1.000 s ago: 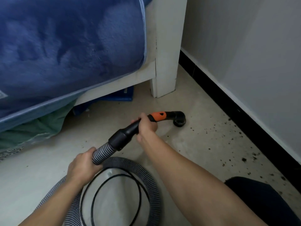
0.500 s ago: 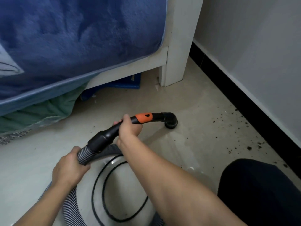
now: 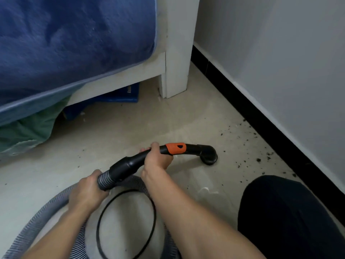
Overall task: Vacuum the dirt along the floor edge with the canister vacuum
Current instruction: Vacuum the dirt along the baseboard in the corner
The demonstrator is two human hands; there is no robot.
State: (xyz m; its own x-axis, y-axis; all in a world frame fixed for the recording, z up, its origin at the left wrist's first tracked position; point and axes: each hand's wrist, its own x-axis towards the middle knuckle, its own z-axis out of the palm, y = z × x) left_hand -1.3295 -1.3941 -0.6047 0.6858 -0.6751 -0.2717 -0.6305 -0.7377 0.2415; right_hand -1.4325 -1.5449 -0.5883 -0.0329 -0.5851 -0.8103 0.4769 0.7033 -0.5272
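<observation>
My right hand (image 3: pixel 155 158) wraps the wand (image 3: pixel 141 158), left (image 3: pixel 87 191) grips the hose (image 3: pixel 105 181); I'd keep the nozzle (image 3: pixel 209 156) flat, sweeping toward the dirt (image 3: pixel 258 159).

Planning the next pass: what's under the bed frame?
Under the bed frame, a blue box and bunched green cloth show. Deeper in, the overhanging blue blanket and shadow hide everything else.

Black wand (image 3: pixel 138 160), orange collar (image 3: pixel 176 148), ribbed grey hose (image 3: pixel 46 210); nozzle (image 3: pixel 209 156) apparently touching floor (image 3: pixel 130 128) near the black skirting (image 3: pixel 280 126), dirt specks (image 3: pixel 259 159) scattered along it.
</observation>
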